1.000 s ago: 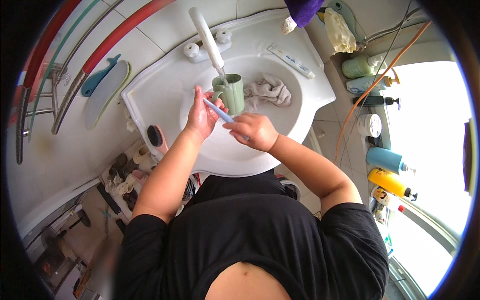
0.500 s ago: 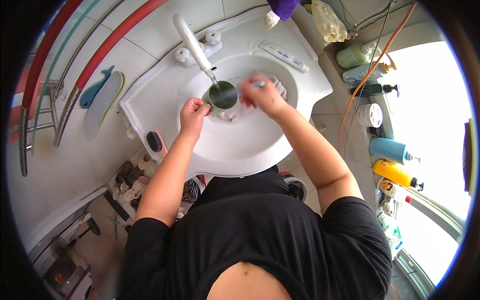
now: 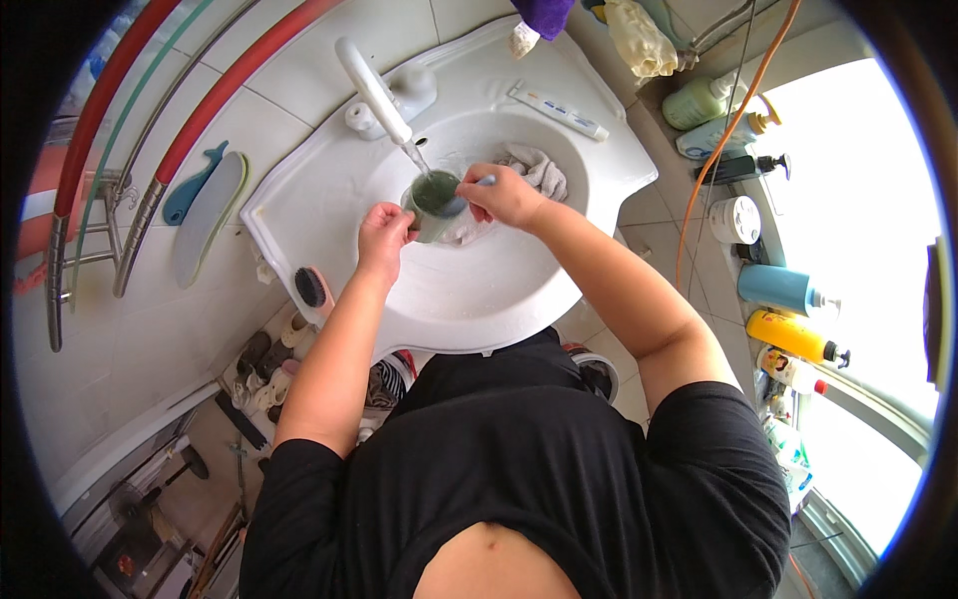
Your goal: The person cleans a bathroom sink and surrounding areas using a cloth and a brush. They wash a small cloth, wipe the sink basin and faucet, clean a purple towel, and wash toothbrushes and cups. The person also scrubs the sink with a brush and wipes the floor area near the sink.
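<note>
My left hand grips a green cup by its near left side, over the sink basin. Water runs from the white faucet into the cup's mouth. My right hand is closed round a slim tool with a light blue handle. That tool's lower end reaches into the cup, and its working end cannot be made out. Behind my right hand, a wet greyish-white cloth lies in the basin.
On the sink's back right rim lies a toothpaste tube. A dark-bristled brush rests at the left edge. Pump bottles, including a blue one and a yellow one, line the right ledge. An orange cord hangs before them.
My right hand has moved left to the cup, bringing the blue-handled tool into it. More of the cloth shows now. The left hand keeps hold of the cup.
</note>
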The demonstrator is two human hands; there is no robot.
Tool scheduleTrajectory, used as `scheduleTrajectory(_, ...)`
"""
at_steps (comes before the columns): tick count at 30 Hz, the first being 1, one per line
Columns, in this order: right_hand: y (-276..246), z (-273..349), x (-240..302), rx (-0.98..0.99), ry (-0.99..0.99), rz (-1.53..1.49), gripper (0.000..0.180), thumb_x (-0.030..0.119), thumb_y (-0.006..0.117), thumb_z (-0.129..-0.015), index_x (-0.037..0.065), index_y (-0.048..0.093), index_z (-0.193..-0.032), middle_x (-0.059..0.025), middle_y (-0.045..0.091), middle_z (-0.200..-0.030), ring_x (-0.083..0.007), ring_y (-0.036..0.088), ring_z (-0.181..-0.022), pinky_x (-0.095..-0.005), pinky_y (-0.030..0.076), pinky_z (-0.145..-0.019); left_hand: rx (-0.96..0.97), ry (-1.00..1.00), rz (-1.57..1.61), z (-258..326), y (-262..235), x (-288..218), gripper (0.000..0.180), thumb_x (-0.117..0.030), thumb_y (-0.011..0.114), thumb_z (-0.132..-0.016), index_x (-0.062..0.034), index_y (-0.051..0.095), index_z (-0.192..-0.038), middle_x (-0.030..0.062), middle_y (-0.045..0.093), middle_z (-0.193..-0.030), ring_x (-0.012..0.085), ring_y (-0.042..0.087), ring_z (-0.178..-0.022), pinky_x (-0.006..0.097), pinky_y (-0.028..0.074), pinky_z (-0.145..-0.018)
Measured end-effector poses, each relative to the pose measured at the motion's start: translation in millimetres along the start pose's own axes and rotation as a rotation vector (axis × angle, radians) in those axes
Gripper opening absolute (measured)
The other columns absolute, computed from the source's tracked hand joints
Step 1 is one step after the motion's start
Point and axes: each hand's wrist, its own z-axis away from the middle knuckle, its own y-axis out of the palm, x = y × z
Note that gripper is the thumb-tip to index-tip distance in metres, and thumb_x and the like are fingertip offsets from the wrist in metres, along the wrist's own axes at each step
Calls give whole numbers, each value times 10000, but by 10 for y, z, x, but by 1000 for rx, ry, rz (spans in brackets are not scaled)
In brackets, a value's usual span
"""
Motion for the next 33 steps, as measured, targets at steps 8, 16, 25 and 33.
scheduleTrajectory(8, -4, 17, -24, -123, 13, -18, 205, 214, 524, -810, 14, 559, -843, -89, 570, -589, -149, 525, -513, -259, 424, -505, 41, 40, -20, 13, -20, 100, 119, -69, 568, -786, -115, 459, -789, -22, 489, -677, 92, 489, -623, 284, 441, -648)
scheduleTrajectory(16, 20, 167, -87, 0, 34, 3, 193, 206, 525, -816, 15, 553, -828, -80, 576, -614, -137, 529, -555, -265, 425, -543, 47, 116, -105, 26, 12, 65, 126, -66, 584, -786, -95, 463, -803, -1, 541, -737, 97, 525, -658, 251, 446, -640)
scheduleTrajectory(25, 236, -17, -548, -124, 261, -660, 235, 304, 551, -796, 84, 521, -871, -33, 499, -632, -135, 468, -560, -308, 423, -508, 81, 738, -913, 151, 150, -171, 132, -29, 620, -720, -55, 492, -738, 35, 522, -659, 170, 522, -624, 303, 427, -554)
scheduleTrajectory(33, 647, -197, -498, -55, 362, -1420, 409, 411, 431, -826, 114, 504, -1098, -90, 539, -1101, -267, 494, -1021, -430, 380, -889, 279, 1239, -1505, 402, 460, -463, 113, -70, 591, -642, -92, 480, -638, 20, 516, -624, 212, 508, -708, 350, 404, -638)
